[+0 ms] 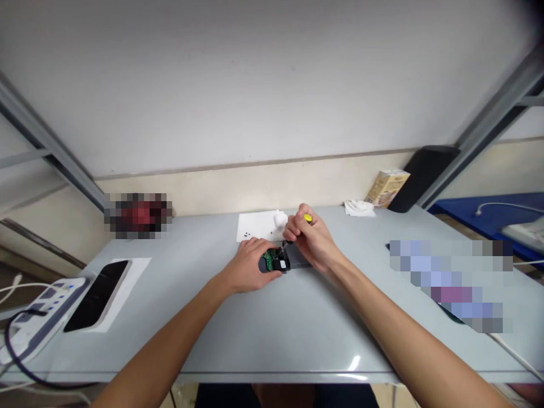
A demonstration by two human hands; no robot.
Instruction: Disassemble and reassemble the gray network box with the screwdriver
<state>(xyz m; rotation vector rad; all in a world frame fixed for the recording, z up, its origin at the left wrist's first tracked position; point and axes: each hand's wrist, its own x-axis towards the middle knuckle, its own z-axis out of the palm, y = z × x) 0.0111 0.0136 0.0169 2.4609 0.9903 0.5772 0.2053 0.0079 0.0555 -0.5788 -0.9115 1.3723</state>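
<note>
Soft even light, white glare low on the desk [263,334], dark upper-right corner, wide-angle edge stretching, two pixelated patches

Dark device [287,262], green board [268,260] exposed, under tilted yellow-ended screwdriver [307,217]

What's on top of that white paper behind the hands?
Tiny dark pieces and a rounded white thing sit on the paper. The right hand blocks part of its right side, so anything there is hidden.
</note>
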